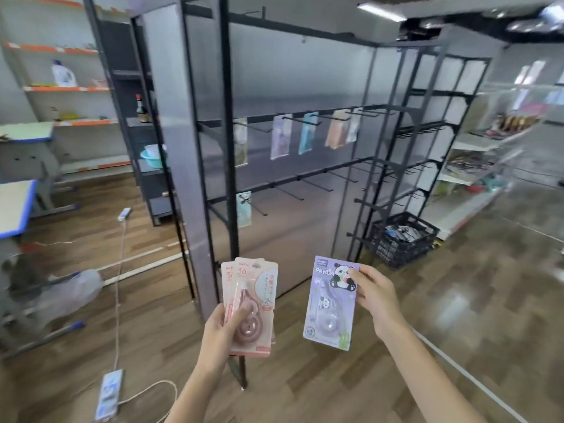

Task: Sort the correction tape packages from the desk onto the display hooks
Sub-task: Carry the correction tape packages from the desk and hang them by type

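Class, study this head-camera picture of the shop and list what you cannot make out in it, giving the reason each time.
- How many pink packages the left hand holds: they overlap; at least two show.
- Designs on the hanging packages on the display rack: motion blur.
- Contents of the black crate: small and blurred.
- Small print on the purple panda package in the right hand: too small.
- The desk named in the task: not identifiable in this view.

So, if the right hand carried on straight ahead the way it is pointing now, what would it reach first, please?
Probably the black display rack. The right hand, pinching the purple panda package, points up and forward, with open floor between; depth is hard to judge, so which hook or bar it would meet is unclear.
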Tool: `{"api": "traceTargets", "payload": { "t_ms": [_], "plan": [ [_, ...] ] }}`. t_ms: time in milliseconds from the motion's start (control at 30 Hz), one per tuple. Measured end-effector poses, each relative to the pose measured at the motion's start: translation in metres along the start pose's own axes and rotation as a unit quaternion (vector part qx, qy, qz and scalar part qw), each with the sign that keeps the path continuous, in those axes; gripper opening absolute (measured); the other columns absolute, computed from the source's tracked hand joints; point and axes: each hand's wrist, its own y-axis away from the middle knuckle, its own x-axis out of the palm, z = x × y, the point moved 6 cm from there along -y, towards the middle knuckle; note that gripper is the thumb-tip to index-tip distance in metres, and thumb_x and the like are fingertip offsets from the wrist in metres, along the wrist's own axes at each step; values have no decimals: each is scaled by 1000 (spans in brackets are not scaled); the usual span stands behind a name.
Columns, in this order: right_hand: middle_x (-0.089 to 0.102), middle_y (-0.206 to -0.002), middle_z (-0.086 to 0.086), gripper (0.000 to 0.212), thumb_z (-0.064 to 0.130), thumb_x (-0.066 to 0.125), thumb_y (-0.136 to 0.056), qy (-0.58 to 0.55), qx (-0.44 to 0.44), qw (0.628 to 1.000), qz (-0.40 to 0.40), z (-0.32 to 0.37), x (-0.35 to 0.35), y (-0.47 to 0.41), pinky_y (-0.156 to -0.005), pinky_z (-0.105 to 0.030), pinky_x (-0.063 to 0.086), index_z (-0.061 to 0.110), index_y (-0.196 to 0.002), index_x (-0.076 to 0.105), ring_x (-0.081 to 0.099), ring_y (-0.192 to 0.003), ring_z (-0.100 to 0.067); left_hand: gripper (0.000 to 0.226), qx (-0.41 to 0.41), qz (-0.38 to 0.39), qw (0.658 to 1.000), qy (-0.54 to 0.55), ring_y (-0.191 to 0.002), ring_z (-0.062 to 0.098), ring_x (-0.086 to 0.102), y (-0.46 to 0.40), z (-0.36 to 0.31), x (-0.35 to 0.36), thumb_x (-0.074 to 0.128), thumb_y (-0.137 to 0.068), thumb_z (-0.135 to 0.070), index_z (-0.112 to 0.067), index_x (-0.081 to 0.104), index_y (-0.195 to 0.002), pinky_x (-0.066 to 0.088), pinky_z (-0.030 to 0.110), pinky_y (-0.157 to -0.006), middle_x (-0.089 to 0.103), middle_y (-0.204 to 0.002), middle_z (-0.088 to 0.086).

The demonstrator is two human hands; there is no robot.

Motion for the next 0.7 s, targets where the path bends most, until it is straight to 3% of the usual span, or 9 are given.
{"api": "traceTargets", "payload": {
  "t_ms": [100, 167, 233, 467, 600, 700],
  "plan": [
    [70, -79, -1, 9, 10, 61, -92, 6, -6, 1000, -12, 8, -29, -21, -65, -27, 50, 13, -91, 69, 65, -65, -10, 52, -4, 34, 999, -7, -81, 27, 71, -22, -2, 39, 81, -73, -32, 2, 62, -108, 57, 31, -61, 73, -100, 18],
    [71, -76, 2, 9, 11, 61, -92, 11, -10, 1000, -20, 10, -44, -35, -62, -24, 51, 14, -90, 69, 65, -62, -7, 63, 2, 49, 999, -7, -86, 31, 72, -39, -5, 61, 82, -64, -43, -1, 63, -107, 59, 40, -71, 73, -101, 17],
    [71, -77, 2, 9, 11, 62, -91, 10, -10, 999, -32, 11, -56, -53, -65, -25, 51, 15, -90, 70, 65, -64, -9, 72, 2, 58, 998, -8, -89, 32, 72, -57, -7, 82, 79, -55, -51, -5, 64, -107, 57, 43, -79, 74, -99, 14],
    [73, -83, -2, 8, 16, 63, -91, 21, -5, 1000, -21, 11, -68, -139, -76, -35, 52, 17, -91, 71, 67, -76, -17, 75, 4, 64, 998, 7, -90, 35, 72, -138, -4, 139, 80, -52, -53, -3, 64, -106, 55, 53, -86, 75, -97, 14],
    [73, -87, -5, 10, 16, 63, -91, 46, -22, 999, -1, 22, -59, -204, -86, -45, 52, 20, -87, 72, 66, -83, -22, 74, 20, 39, 999, 23, -79, 23, 73, -196, -14, 163, 79, -49, -51, -4, 64, -104, 56, 34, -67, 76, -93, 10],
    [73, -88, -5, 12, 14, 61, -92, 60, -23, 997, 33, 27, -43, -245, -83, -41, 52, 19, -89, 71, 66, -83, -20, 53, 30, 16, 999, 40, -69, 15, 72, -231, -25, 175, 75, -62, -37, -5, 62, -101, 53, 20, -54, 75, -89, 9]
  ]
}}
